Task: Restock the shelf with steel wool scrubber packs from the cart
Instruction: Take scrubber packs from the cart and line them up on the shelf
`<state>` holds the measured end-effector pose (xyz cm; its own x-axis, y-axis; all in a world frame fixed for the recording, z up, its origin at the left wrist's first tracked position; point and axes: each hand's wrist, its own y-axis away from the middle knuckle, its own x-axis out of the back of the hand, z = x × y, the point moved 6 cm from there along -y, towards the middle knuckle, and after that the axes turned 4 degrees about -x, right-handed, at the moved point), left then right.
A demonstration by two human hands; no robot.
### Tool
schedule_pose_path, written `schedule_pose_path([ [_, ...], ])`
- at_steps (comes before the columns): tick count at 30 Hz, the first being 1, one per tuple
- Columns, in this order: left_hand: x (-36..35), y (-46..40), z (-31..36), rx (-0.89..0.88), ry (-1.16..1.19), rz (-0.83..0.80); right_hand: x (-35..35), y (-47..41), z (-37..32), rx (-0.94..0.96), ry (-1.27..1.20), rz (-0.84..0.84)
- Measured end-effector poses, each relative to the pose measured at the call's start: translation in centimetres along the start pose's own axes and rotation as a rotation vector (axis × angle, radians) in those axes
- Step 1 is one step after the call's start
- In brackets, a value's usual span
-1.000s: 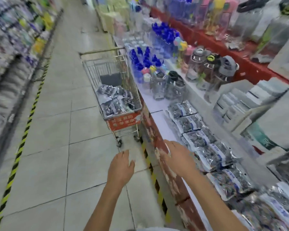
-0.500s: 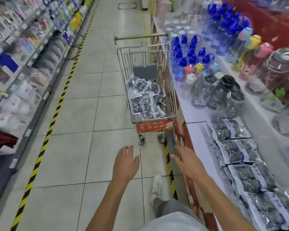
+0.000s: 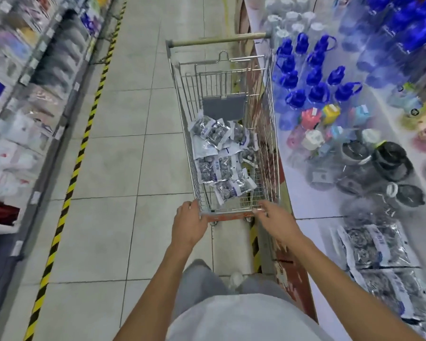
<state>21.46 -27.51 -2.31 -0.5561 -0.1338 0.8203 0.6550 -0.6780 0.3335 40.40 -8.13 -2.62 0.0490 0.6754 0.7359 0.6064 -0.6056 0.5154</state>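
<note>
A wire shopping cart [image 3: 271, 134] stands in the aisle against the right-hand shelf, its wooden handle at the far end. Several steel wool scrubber packs [image 3: 217, 166], silver with blue-and-white labels, lie heaped in its basket. More such packs [image 3: 371, 244] lie in a row on the white shelf [image 3: 312, 232] at my lower right. My left hand [image 3: 190, 225] is at the cart's near left corner with relaxed fingers, its thumb by the rim. At the near right corner my right hand [image 3: 273, 220] touches the rim with its fingertips. Neither hand holds a pack.
Blue-capped bottles [image 3: 312, 77] and dark-lidded jars [image 3: 389, 161] crowd the right shelf beyond the packs. Stocked shelves [image 3: 22, 119] line the left side behind a yellow-and-black floor stripe [image 3: 67, 193]. Tiled floor lies between them. My shoe [image 3: 235, 279] is just behind the cart.
I have stepped up the aisle to the cart. Both hands went from mid-air beside the shelf edge forward to the cart's near rim.
</note>
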Motion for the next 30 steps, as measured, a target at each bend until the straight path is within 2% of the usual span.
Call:
schedule_pose_path([
  [7,-0.6,-13.9,-1.6,-0.020,0.011,-0.182,-0.8,-11.7,-2.4,-0.223,-0.221,-0.112],
  [14,-1.9,-26.2,-2.1,-0.049,-0.051,-0.372,-3.4,-19.4,-1.4,-0.655,-0.540,-0.195],
  [19,-5.0,-34.2,-1.0,-0.104,-0.145,-0.433,-5.9,-23.7,0.3,-0.907,-0.808,-0.192],
  [21,-7.2,-37.3,-0.5,-0.129,-0.162,-0.471,-7.2,-25.7,1.3,-0.957,-0.878,-0.198],
  [25,-11.5,-41.7,-1.8,-0.053,-0.224,-0.570,-11.4,-30.2,3.6,-1.018,-1.026,-0.257],
  [30,-15.8,-44.3,-4.0,-0.045,-0.377,-0.601,-16.1,-34.5,5.8,-1.139,-1.136,-0.262],
])
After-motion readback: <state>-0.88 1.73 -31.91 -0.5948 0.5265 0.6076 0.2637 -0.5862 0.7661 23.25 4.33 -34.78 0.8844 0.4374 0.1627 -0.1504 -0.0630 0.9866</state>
